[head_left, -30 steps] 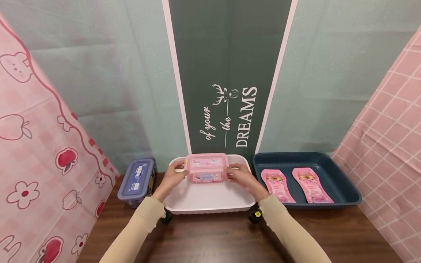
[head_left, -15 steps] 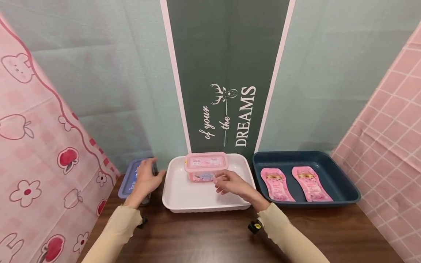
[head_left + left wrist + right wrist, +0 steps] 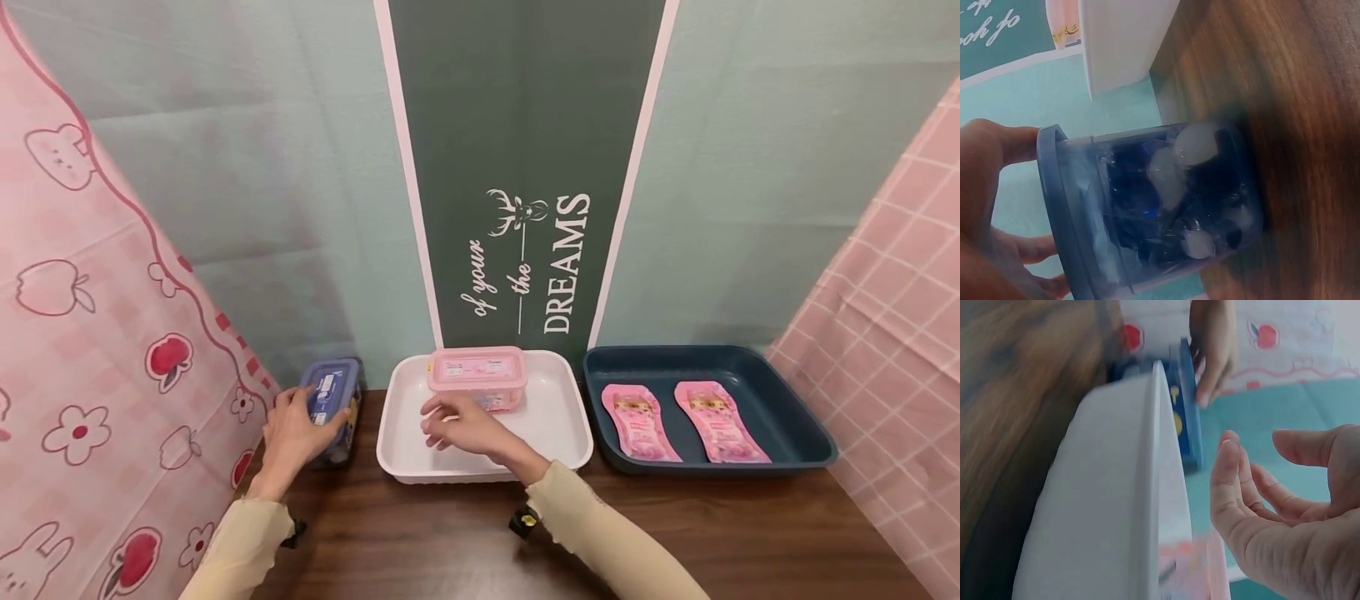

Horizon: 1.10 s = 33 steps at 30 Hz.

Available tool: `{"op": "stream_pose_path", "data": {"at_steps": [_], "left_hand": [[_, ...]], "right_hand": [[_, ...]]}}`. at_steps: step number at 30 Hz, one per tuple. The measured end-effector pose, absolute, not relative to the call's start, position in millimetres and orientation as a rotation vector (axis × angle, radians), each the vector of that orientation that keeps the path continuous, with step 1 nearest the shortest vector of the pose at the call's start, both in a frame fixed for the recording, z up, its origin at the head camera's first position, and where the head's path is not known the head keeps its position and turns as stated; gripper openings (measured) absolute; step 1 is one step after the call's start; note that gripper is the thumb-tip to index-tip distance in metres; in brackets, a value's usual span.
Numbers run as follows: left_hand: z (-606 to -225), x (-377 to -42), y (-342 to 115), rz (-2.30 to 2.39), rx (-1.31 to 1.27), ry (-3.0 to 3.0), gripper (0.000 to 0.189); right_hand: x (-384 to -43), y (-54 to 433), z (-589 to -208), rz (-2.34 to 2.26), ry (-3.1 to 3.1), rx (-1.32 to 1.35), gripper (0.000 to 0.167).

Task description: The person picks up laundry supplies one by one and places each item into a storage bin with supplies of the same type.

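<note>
My left hand (image 3: 291, 432) spans the lid of a blue-lidded plastic storage box (image 3: 333, 392) on the left, thumb at its right edge and fingers at its left edge. Through the clear wall of this box (image 3: 1160, 200), dark blue and white wrapped contents show in the left wrist view. Over the white tray (image 3: 420, 462) hovers my right hand (image 3: 472, 429), fingers loosely bent and holding nothing. A pink-lidded box (image 3: 480, 371) sits toward the back of that tray, its lower front partly hidden by the right hand.
To the right stands a dark blue tray (image 3: 795, 425) with two pink packets, the left packet (image 3: 637, 423) and the right packet (image 3: 722, 423). Patterned pink cloths hang at both sides, and a green cloth backs the wooden table (image 3: 420, 542).
Both hands have let go of the pink-lidded box, leaving it in the white tray. My left hand has moved left onto the blue-lidded box; the right has drifted left over the tray.
</note>
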<state>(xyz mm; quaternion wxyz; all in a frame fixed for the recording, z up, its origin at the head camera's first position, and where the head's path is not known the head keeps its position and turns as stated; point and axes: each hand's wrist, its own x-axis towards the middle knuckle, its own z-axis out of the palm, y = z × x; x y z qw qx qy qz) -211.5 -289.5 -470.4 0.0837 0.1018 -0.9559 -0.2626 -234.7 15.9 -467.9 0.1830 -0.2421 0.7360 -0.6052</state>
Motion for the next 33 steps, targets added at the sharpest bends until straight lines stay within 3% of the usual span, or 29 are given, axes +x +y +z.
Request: {"op": "stream_pose_path", "data": {"at_steps": [12,23,33], "left_hand": [[-478.7,-205.9,-288.4,-0.747,0.294,-2.717,0.081],[-477.5,-195.4,-290.2,-0.768,0.315,-2.729,0.087],[-477.6,-176.0,-284.7,-0.772,0.305,-2.724,0.077]], "right_hand": [[-220.9,-53.2,-474.1,-1.792,1.97,-0.59,0.018],[-208.1,-84.7,-488.7,-1.933,1.888,-0.484,0.025],[-194.4,-104.5,-493.6,-2.057,1.814,-0.402,0.035]]}}
